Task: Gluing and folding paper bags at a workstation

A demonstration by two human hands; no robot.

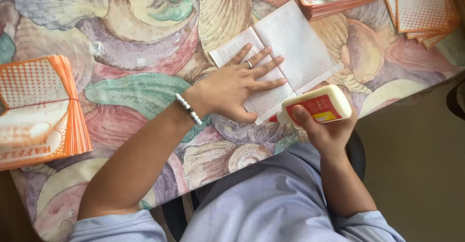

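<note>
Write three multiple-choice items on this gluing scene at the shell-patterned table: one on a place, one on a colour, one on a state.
1. Where does the left hand rest?
A. flat on the white folded sheet
B. on the bound orange stack
C. on the lap

2. What colour is the label on the glue bottle?
A. green
B. red with a yellow patch
C. black

3. How is the glue bottle held?
A. standing upright on the table
B. lying loose on the floor
C. gripped in the right hand, nozzle at the sheet's near edge

Answers:
1 A, fingers are spread on the paper.
2 B, the label shows red and yellow.
3 C, fingers wrap the bottle, tip towards the paper.
</note>
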